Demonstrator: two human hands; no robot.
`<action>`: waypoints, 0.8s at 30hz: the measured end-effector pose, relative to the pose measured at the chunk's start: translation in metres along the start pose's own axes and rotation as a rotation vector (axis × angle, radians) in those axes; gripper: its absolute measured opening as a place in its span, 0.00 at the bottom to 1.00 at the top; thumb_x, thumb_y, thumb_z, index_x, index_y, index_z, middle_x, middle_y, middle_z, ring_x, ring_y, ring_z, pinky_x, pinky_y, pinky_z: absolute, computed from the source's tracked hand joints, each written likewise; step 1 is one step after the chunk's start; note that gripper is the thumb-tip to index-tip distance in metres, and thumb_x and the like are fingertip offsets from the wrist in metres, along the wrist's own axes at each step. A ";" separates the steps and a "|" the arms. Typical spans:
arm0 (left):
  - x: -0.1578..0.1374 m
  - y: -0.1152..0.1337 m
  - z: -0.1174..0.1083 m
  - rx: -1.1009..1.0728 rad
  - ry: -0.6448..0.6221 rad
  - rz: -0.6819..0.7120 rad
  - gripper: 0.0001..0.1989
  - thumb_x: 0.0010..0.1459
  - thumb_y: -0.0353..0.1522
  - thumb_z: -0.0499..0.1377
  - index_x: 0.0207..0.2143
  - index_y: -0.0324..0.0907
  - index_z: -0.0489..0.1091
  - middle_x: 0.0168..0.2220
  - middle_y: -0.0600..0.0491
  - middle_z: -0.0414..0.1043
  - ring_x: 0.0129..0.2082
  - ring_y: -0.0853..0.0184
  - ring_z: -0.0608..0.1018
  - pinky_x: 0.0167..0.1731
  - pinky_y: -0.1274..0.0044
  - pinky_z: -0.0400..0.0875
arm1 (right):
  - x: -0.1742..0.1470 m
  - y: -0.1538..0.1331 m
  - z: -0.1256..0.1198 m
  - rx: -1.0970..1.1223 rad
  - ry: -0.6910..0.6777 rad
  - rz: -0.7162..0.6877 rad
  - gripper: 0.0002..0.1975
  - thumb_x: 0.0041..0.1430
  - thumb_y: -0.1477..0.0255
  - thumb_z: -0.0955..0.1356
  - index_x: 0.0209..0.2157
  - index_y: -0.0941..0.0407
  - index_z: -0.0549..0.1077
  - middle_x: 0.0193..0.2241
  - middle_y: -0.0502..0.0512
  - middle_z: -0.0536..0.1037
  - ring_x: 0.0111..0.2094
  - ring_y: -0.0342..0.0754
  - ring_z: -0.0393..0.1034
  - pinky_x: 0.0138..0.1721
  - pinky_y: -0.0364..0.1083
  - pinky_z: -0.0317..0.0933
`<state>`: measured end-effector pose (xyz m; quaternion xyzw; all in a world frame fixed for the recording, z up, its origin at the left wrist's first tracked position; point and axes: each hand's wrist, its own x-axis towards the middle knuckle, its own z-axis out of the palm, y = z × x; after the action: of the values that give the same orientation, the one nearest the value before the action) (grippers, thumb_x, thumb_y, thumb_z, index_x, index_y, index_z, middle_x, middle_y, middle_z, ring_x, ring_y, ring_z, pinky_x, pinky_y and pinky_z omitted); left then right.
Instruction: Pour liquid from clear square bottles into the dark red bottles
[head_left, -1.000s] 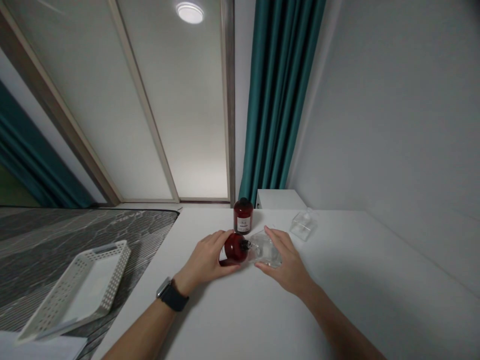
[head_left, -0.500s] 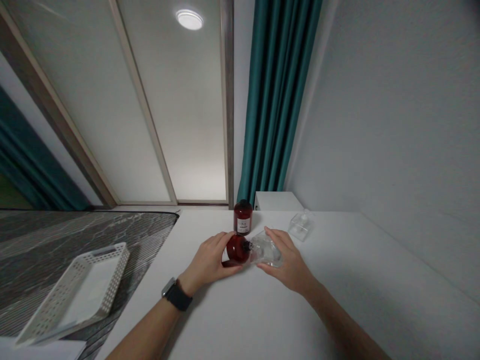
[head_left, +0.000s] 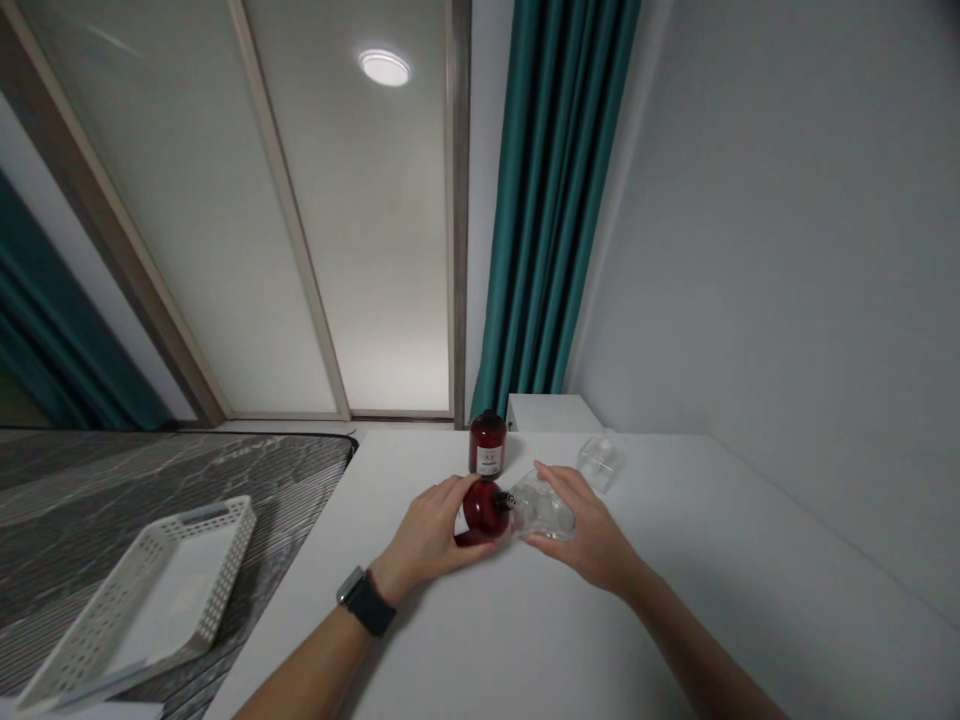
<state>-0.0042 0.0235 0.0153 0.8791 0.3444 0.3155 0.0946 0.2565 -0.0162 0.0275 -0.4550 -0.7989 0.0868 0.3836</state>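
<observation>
My left hand (head_left: 427, 535) grips a dark red bottle (head_left: 484, 508) tipped on its side, with its black neck pointing right. My right hand (head_left: 589, 535) holds a clear bottle (head_left: 541, 508) just to the right of it, its mouth against the red bottle's neck. Both are held low over the white table (head_left: 525, 640). A black watch sits on my left wrist.
A second dark red bottle (head_left: 487, 444) with a label stands upright behind my hands. A small clear container (head_left: 598, 461) lies at the back right. A white perforated basket (head_left: 142, 600) rests on a dark marbled surface to the left. A white wall runs along the right.
The view has tilted slightly, shifting everything down and right in the frame. My hands keep the same hold on the two bottles, neck to mouth.
</observation>
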 end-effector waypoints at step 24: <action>0.000 0.014 0.008 -0.160 0.066 -0.090 0.35 0.50 0.38 0.69 0.58 0.45 0.59 0.52 0.46 0.73 0.49 0.53 0.78 0.49 0.61 0.74 | 0.018 -0.011 -0.031 0.012 -0.145 -0.001 0.42 0.53 0.68 0.76 0.66 0.49 0.59 0.56 0.61 0.70 0.58 0.59 0.66 0.60 0.61 0.62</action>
<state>0.0081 0.0133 0.0143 0.8416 0.3599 0.3663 0.1672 0.2655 -0.0145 0.0636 -0.4447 -0.8244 0.1239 0.3276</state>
